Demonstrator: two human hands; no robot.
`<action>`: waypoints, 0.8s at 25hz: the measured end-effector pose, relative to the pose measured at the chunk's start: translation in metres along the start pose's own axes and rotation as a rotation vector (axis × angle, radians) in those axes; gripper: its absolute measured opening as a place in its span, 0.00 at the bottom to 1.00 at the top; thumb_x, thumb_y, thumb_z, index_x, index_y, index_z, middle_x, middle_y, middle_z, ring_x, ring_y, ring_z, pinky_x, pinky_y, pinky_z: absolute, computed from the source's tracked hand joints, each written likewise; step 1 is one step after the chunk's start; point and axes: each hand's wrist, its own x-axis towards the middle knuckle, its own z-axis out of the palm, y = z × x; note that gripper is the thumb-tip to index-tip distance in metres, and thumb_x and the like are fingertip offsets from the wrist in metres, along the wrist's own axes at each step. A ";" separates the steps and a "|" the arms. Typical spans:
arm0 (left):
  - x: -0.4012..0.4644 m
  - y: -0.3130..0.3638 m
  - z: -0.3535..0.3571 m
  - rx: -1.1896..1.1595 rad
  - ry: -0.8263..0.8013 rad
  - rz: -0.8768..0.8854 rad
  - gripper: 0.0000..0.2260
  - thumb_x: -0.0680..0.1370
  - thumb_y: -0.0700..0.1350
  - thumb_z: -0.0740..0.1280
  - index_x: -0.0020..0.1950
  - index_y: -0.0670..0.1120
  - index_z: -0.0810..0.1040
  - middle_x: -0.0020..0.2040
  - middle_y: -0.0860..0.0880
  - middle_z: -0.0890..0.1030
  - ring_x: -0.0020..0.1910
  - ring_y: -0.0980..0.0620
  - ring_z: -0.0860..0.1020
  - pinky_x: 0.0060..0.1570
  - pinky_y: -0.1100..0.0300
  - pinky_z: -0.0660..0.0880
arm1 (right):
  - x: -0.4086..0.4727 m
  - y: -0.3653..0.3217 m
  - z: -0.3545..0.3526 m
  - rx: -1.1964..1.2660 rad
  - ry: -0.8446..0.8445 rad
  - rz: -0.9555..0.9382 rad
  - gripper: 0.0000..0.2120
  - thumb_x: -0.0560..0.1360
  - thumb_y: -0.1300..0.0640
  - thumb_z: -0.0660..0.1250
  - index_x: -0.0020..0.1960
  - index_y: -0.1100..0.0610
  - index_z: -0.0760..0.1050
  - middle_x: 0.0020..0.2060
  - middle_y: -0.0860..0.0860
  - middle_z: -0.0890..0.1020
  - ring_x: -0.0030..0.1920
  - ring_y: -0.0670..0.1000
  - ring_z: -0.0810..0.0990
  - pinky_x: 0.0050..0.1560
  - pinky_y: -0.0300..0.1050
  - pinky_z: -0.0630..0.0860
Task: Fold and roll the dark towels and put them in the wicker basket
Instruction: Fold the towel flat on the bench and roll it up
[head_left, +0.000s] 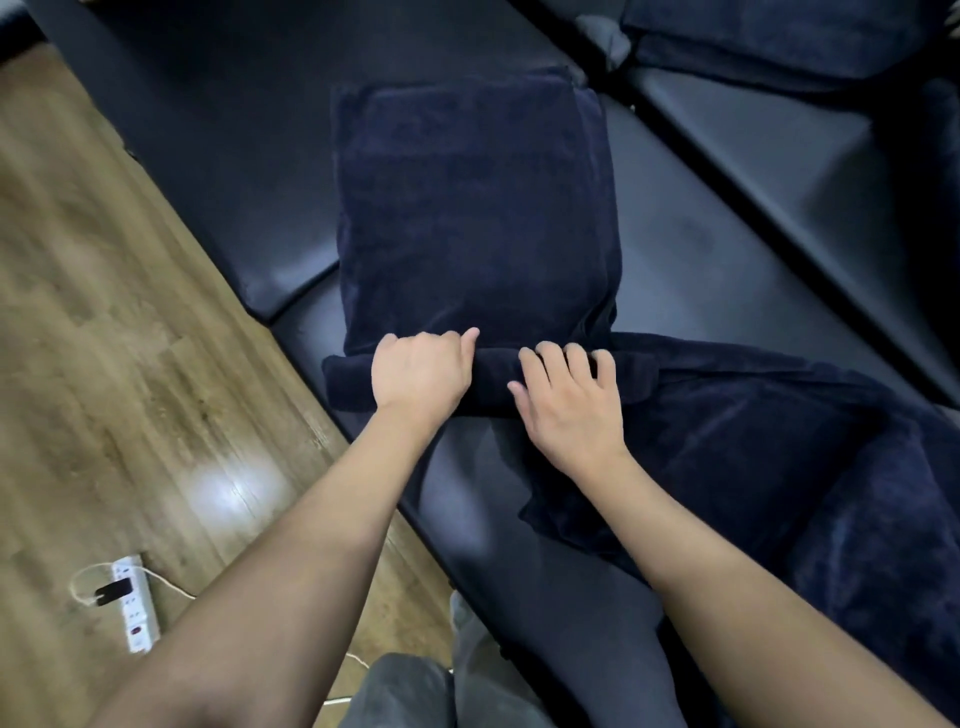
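Observation:
A dark navy towel (472, 208), folded into a long strip, lies on a black padded bench (701, 260). Its near end is rolled into a short tube. My left hand (421, 374) curls over the left part of that roll, fingers wrapped round it. My right hand (571, 400) lies on the right part of the roll with fingers spread and bent over its top. The wicker basket is not in view.
A second dark towel (779, 467) lies crumpled on the bench to the right, touching the roll's end. More dark towels (779, 36) are piled at the back right. Wooden floor (104, 312) lies left, with a white power strip (132, 603) and cable.

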 end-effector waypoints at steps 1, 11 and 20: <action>0.001 0.000 -0.001 -0.004 -0.009 -0.008 0.22 0.86 0.57 0.46 0.38 0.51 0.68 0.38 0.46 0.84 0.36 0.41 0.80 0.42 0.52 0.61 | 0.001 0.000 0.003 0.005 -0.021 -0.016 0.21 0.84 0.43 0.57 0.62 0.58 0.77 0.52 0.54 0.80 0.49 0.59 0.77 0.55 0.58 0.70; -0.031 -0.017 0.031 0.087 0.237 0.202 0.31 0.72 0.71 0.67 0.60 0.47 0.76 0.55 0.47 0.78 0.50 0.43 0.75 0.53 0.48 0.70 | 0.071 0.018 0.006 0.126 -0.325 -0.110 0.22 0.84 0.45 0.46 0.44 0.55 0.73 0.34 0.54 0.82 0.35 0.60 0.80 0.43 0.54 0.66; 0.020 -0.033 0.001 -0.019 -0.108 0.210 0.34 0.70 0.77 0.53 0.58 0.52 0.78 0.49 0.52 0.81 0.48 0.48 0.79 0.48 0.53 0.70 | 0.045 0.003 0.011 0.041 -0.051 -0.002 0.24 0.85 0.42 0.53 0.57 0.60 0.78 0.46 0.54 0.79 0.47 0.60 0.76 0.56 0.60 0.70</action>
